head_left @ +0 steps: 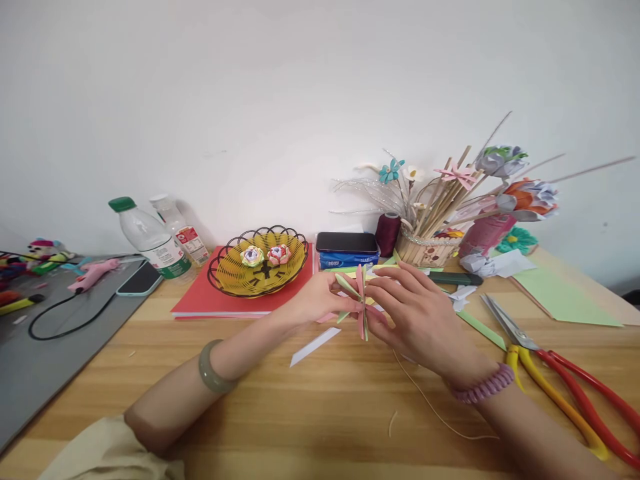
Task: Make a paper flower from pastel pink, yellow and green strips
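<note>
One pink-and-green folded paper piece (363, 303) sits between two hands above the wooden table (240, 413). Behind it are one yellow basket (235, 275) with two paper rosettes, two bottles and two phones; two pairs of scissors lie at right, one handle cut off by the edge. Fingers hide part of the piece. The left hand (327, 300) pinches it, fingertips together; the right hand (417, 313), fingers loosely curled, touches its other side.

Left arm (260, 337): one loose sleeve (110, 453), beige, fabric softly creased, ending near the elbow; one smooth, rounded bangle (206, 371), grey-green. Right wrist (467, 373): one coiled band (485, 387), muted purple, ridged like a spiral cord.
</note>
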Available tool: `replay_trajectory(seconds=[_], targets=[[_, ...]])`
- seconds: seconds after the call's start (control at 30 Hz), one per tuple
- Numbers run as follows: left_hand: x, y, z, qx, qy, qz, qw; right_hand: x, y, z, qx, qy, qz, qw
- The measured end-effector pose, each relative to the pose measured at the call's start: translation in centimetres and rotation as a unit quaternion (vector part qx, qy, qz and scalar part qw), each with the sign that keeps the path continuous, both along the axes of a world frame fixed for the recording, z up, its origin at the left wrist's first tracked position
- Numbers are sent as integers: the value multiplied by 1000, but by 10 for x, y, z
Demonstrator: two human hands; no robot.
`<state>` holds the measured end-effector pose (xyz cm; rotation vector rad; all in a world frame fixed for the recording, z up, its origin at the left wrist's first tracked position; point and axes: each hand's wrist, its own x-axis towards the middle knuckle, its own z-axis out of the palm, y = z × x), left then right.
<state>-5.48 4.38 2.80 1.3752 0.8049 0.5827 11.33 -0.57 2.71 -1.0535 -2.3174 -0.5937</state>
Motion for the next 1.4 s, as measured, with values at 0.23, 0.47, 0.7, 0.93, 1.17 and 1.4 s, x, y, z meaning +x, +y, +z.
replay_trajectory(seconds=[0.23, 0.47, 0.7, 0.93, 1.17, 1.4], targets=[[0, 1, 0, 10, 8, -9, 1000, 2, 0, 1, -29, 5, 11, 1000], [0, 0, -2, 14, 19, -3, 1000, 0, 0, -1, -18, 3, 3, 1000], [-3, -2, 2, -3, 2, -40, 999, 3, 1, 5, -19, -8, 53, 998], [-4, 0, 2, -25, -15, -59, 998, 9, 0, 6, -84, 5, 89, 992], [-5, 0, 4, -43, 8, -36, 998, 11, 0, 4, -86, 0, 74, 994], [-6, 2, -1, -8, 45, -23, 999, 3, -2, 1, -98, 0, 17, 995]])
